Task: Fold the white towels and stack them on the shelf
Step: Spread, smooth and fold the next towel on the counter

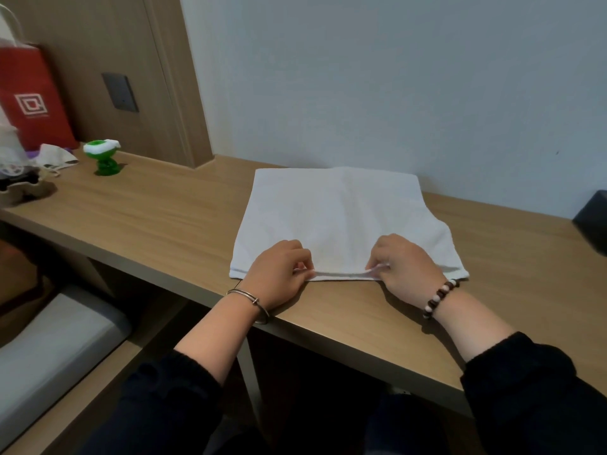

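Note:
A white towel (pixel 341 215) lies flat on the wooden desk (pixel 157 211), its far edge against the pale wall. My left hand (pixel 279 274) pinches the towel's near edge left of the middle. My right hand (pixel 404 264) pinches the same edge a little to the right, and the edge is slightly lifted between the two hands. The towel's near corners stick out beyond both hands. No shelf is in view.
At the desk's far left stand a red paper bag (pixel 31 96), a green and white holder (pixel 103 156), a crumpled mask (pixel 56 157) and other small items. A dark box (pixel 591 218) sits at the right edge. A grey cushioned seat (pixel 56 353) is below left.

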Available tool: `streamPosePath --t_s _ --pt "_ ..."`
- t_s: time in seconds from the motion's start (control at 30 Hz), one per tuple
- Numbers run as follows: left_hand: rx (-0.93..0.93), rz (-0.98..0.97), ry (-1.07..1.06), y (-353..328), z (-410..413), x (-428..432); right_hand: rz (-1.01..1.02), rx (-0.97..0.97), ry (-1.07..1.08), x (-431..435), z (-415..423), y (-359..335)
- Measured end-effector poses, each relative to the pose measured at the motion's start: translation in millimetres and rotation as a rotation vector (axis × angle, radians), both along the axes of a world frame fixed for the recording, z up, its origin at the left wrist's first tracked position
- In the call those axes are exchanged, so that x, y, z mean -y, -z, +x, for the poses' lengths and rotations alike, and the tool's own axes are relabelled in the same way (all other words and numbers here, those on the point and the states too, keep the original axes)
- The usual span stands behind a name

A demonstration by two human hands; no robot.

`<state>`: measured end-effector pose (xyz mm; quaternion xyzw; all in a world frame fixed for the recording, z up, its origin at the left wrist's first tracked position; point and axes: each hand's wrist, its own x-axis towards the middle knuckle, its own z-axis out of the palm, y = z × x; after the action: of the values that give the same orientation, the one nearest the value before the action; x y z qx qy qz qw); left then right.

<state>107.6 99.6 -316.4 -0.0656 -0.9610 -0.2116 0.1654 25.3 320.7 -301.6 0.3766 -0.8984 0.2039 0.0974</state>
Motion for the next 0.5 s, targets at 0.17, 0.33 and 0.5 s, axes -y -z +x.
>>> streamPosePath --t_s 0.17,0.33,0.5 --pt "-0.115 -0.076 0.053 -5 5 -2 0.057 0.079 0.053 -2 -1 1" --pt "-0.257 -0.215 0.142 -7 11 -5 0.090 0.024 0.072 -1 -1 3" --pt "-0.231 -0.288 0.132 -5 10 -4 0.109 -0.021 0.063 -2 0 4"
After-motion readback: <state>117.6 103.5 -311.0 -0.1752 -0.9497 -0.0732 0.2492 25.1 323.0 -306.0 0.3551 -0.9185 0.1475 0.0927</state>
